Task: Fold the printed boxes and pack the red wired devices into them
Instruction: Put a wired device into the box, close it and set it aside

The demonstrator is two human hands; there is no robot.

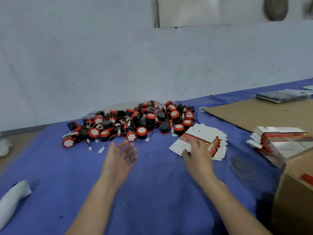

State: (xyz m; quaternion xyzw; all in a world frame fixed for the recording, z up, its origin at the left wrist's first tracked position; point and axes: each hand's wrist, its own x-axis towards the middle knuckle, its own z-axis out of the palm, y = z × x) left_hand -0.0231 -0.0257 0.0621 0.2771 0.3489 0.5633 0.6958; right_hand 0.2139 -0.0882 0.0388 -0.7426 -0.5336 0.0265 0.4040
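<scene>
The left hand (119, 160) is hovering over the cloth (152, 192), fingers straight and released, holding nothing, just short of the heaped devices (132, 122). The right hand (198, 155) is resting spread fingers on the fanned flat boxes (203, 133) beside the heap. A second stack (284, 141) is leaning on a carton (294, 200).

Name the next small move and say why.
Probably the right hand should pinch the top sheet off the stack of flat boxes and lift it toward the left hand. It already lies flat on that stack, the left hand is open and empty, and no folded box shows beside the pile of red devices.
</scene>
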